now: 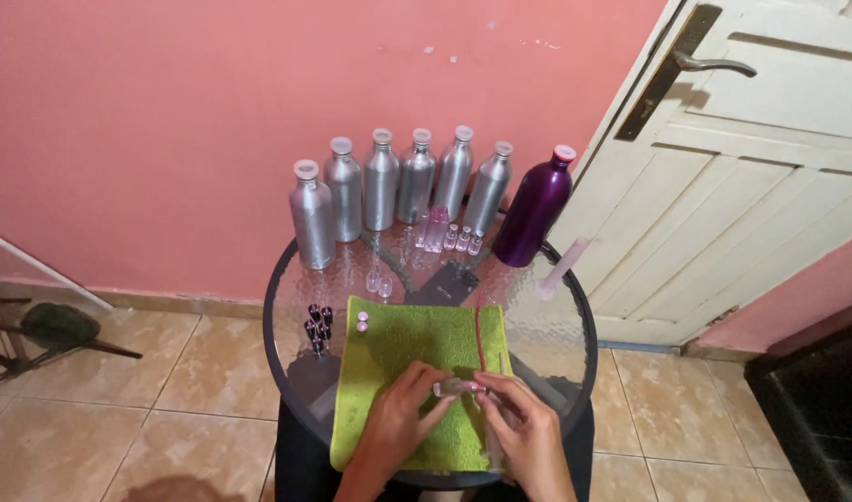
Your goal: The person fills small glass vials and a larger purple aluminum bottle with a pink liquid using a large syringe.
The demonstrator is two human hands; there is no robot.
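Head view, lower centre of the frame: the left hand (400, 418) and right hand (522, 429) meet over a green towel (403, 349) on a round glass table (565, 325), fingers of both pinched on a small clear vial (459, 387). Silver bottles (381, 181) and a purple bottle (534, 209) line the table's far edge.
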